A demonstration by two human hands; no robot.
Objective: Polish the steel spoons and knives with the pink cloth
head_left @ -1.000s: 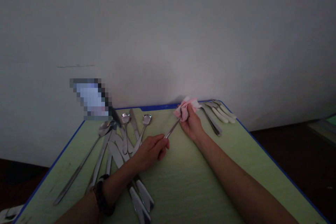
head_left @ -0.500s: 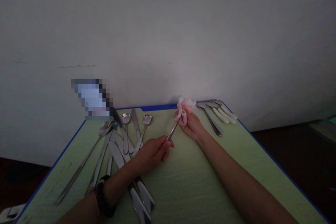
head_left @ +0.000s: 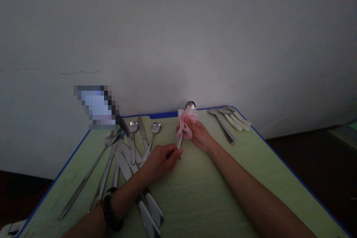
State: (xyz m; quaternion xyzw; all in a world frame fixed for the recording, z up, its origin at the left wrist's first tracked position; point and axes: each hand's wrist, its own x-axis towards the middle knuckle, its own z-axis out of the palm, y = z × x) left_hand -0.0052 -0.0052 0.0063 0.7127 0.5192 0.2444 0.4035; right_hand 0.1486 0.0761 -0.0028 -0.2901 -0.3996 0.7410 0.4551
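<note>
My left hand (head_left: 165,160) grips the lower handle of a metal spoon (head_left: 190,105), whose shiny rounded bowl points away from me. Wrapped around the spoon just below its bowl is a pink and white cloth (head_left: 187,121), pinched in my right hand (head_left: 199,134). The cloth hides the upper part of the handle. Left of my left hand lies a loose pile of cutlery, with several table knives (head_left: 124,163), a long-handled spoon (head_left: 111,137) and two short square-ended spoons (head_left: 155,128).
At the back right, spoons (head_left: 223,126) lie beside white-handled cutlery (head_left: 234,121). A pixelated phone-like screen (head_left: 97,106) stands at the back left on a dark support. The green tabletop (head_left: 200,200) has a blue edge and meets a grey wall (head_left: 178,37).
The cloth and my right hand have slid down the handle toward my left hand, baring the spoon's bowl. My left hand still grips the handle end.
</note>
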